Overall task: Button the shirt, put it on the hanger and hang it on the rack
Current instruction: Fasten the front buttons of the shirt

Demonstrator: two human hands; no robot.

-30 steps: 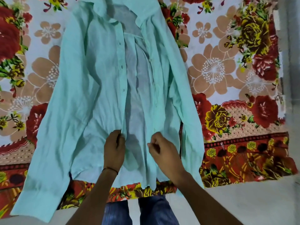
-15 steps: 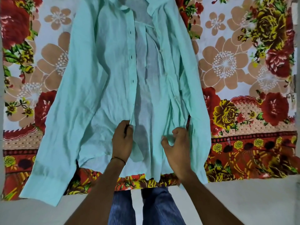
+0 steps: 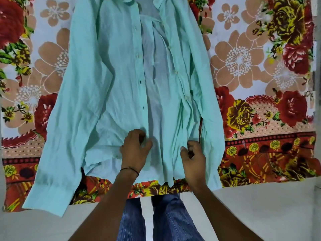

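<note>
Early going: the shirt (image 3: 107, 94) lies open and face up on the flowered bedsheet (image 3: 260, 70), no button done yet. Left hand (image 3: 134, 150) pinches the buttonhole edge near the hem, right hand (image 3: 192, 157) grips the button edge, the 2 apart. Collar cut off at top; no hanger or rack in sight.

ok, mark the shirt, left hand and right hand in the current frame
shirt (image 3: 107, 80), head view, left front panel.
left hand (image 3: 134, 150), head view, back of hand.
right hand (image 3: 193, 158), head view, back of hand.
</note>
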